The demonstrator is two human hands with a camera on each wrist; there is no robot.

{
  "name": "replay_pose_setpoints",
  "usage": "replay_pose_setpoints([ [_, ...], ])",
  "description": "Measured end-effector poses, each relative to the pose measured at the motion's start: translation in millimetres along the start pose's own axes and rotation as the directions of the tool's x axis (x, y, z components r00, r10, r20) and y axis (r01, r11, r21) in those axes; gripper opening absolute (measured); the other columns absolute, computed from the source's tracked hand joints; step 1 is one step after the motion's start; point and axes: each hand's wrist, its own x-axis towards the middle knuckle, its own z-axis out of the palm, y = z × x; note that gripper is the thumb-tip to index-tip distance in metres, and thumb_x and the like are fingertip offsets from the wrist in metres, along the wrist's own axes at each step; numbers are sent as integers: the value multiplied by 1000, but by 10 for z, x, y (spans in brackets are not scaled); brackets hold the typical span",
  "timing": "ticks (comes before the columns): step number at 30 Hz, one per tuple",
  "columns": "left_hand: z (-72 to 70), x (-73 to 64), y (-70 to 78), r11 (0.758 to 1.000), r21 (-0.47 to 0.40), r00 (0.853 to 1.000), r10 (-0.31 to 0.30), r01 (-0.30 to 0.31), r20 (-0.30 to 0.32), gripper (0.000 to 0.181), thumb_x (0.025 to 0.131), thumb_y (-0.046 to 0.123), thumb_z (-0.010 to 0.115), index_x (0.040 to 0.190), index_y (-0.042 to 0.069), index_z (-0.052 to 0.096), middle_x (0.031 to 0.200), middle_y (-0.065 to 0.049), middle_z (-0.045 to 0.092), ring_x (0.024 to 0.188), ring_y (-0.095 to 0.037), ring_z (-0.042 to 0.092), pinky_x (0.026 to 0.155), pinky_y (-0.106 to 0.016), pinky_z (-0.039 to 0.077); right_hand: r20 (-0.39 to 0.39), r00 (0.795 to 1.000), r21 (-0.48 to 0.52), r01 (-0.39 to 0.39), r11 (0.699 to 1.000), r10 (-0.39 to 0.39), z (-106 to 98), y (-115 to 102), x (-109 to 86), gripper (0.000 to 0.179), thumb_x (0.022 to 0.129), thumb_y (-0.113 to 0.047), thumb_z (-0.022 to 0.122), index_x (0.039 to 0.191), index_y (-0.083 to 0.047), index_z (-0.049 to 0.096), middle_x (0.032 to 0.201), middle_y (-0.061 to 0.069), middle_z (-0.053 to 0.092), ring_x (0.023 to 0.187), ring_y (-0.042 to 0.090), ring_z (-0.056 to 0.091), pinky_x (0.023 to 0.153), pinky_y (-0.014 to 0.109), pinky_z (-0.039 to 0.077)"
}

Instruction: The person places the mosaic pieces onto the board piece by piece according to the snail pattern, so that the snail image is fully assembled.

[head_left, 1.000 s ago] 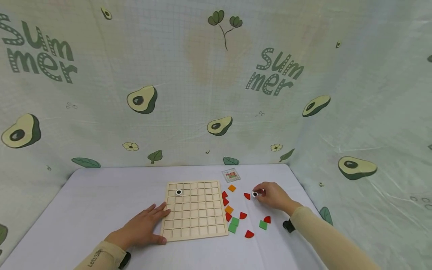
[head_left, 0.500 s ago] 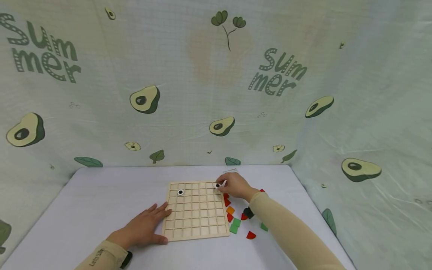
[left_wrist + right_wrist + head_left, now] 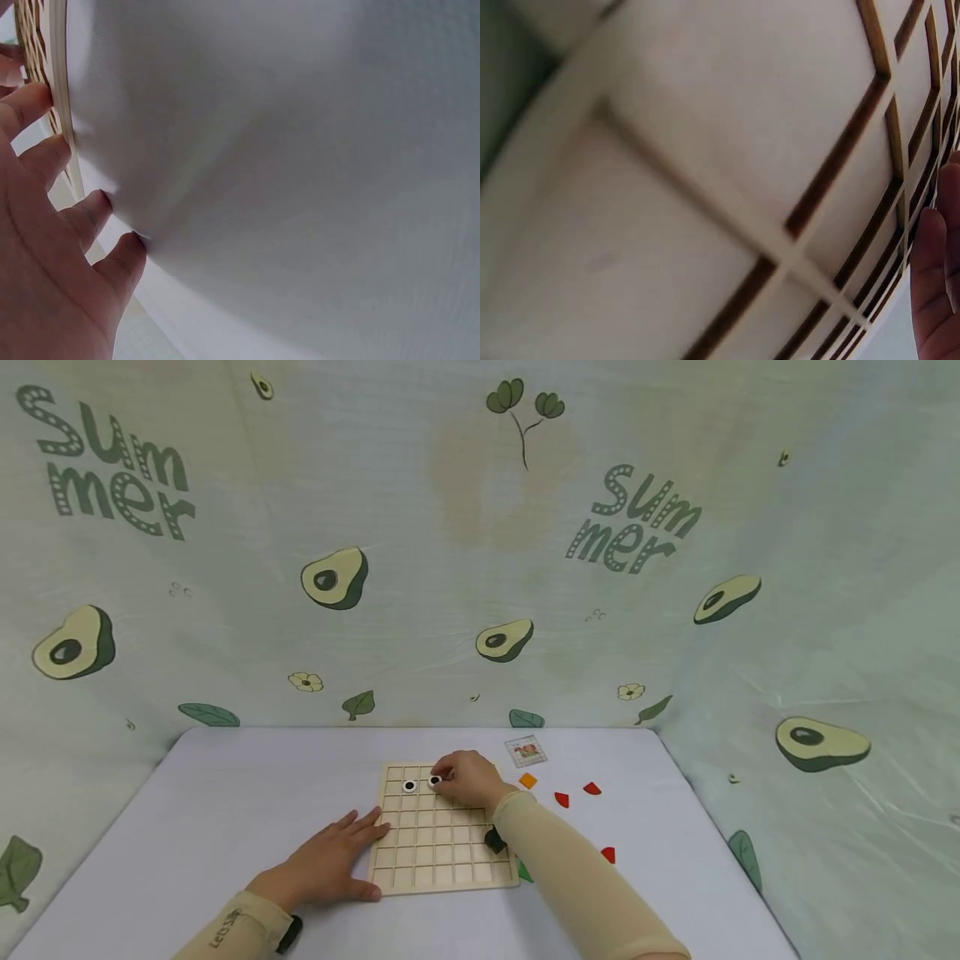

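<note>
A square wooden grid board (image 3: 431, 856) lies on the white-covered table. My left hand (image 3: 326, 864) rests at its left edge with fingers spread; in the left wrist view its fingertips (image 3: 45, 154) touch the board's side. My right hand (image 3: 468, 781) pinches a round white eye piece (image 3: 435, 781) with a black centre, over the upper part of the board. Whether that piece touches the board I cannot tell. A matching eye piece (image 3: 409, 786) sits in a cell just to its left. The right wrist view shows the grid cells (image 3: 705, 112) close up and blurred.
Right of the board lie an orange square (image 3: 528, 781), several red quarter-circle pieces (image 3: 562, 799) and a partly covered green piece (image 3: 524, 872). A picture card (image 3: 527, 750) lies behind them. The right sleeve (image 3: 577, 877) hides other pieces. A printed cloth (image 3: 420, 677) hangs behind the table.
My right hand has carried the eye piece leftward from among the loose pieces, across the board's right side, to beside the other eye piece. My left hand has stayed at the board's edge.
</note>
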Motion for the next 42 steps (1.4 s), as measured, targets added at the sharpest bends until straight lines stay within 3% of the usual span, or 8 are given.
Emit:
replay_pose_setpoints([
  [9, -30, -6, 12, 1000, -17, 1000, 8, -8, -3, 94, 69, 62, 81, 145, 16, 52, 159, -9, 33, 142, -48, 28, 110, -64, 29, 20, 1000, -95, -6, 995, 8, 85, -55, 26, 21, 89, -28, 76, 109, -20, 76, 93, -12, 65, 83, 3, 58, 76, 22, 52],
  [34, -32, -18, 44, 1000, -18, 1000, 3, -3, 8, 94, 69, 63, 80, 146, 16, 52, 159, -10, 33, 142, -47, 27, 111, -65, 28, 7, 1000, -103, 15, 995, -15, 46, -108, -38, 18, 91, -20, 75, 108, -16, 77, 90, -11, 67, 80, 3, 60, 74, 22, 53],
  [39, -10, -5, 31, 1000, -10, 1000, 7, -7, 11, 94, 70, 63, 79, 146, 15, 51, 160, -10, 32, 142, -48, 27, 111, -65, 28, 29, 999, -83, 39, 996, -37, -34, -43, -42, 20, 92, -20, 73, 112, -16, 76, 92, -11, 67, 82, 3, 60, 75, 22, 52],
  [42, -15, -6, 23, 1000, -11, 1000, -3, 3, 13, 94, 70, 62, 80, 146, 14, 51, 160, -10, 32, 142, -48, 27, 111, -66, 27, 61, 997, -59, 47, 997, -43, -230, -21, -81, 24, 92, -18, 72, 116, -13, 74, 98, -7, 68, 86, 6, 61, 77, 25, 53],
])
